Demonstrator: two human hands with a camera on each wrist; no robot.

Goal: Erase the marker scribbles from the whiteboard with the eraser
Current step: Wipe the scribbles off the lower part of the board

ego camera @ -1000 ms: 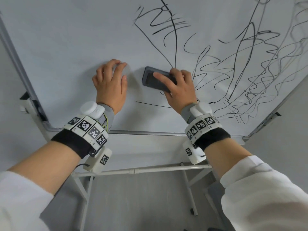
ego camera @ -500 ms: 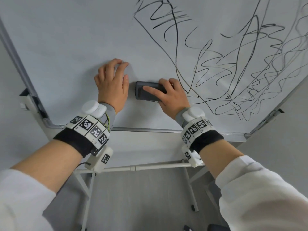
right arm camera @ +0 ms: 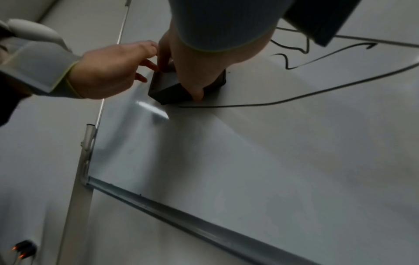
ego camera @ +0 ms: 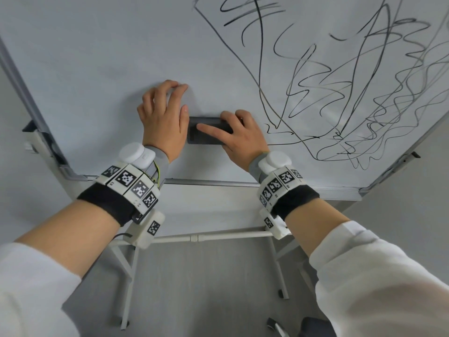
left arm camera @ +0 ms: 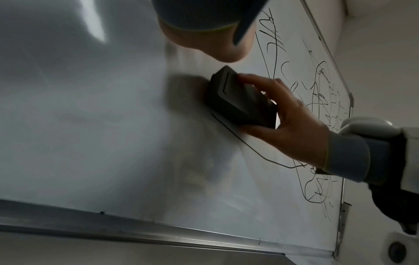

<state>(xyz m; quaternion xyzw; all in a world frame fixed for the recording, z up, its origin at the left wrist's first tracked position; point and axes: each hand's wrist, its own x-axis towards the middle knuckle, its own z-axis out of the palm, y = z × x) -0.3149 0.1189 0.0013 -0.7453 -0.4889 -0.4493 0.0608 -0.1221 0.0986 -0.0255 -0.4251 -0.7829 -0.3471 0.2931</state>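
Your right hand grips the black eraser flat against the whiteboard, now slid leftward beside your left hand, whose bent fingers brace on the board. The lower-left stroke is gone; dense marker scribbles remain at right.

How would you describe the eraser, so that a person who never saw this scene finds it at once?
Look at the big whiteboard, low down, just above its bottom rail. Between the two hands lies the eraser, flat on the board and gripped by the right hand. It is the only dark solid block there; the scribbles to its right are thin lines.
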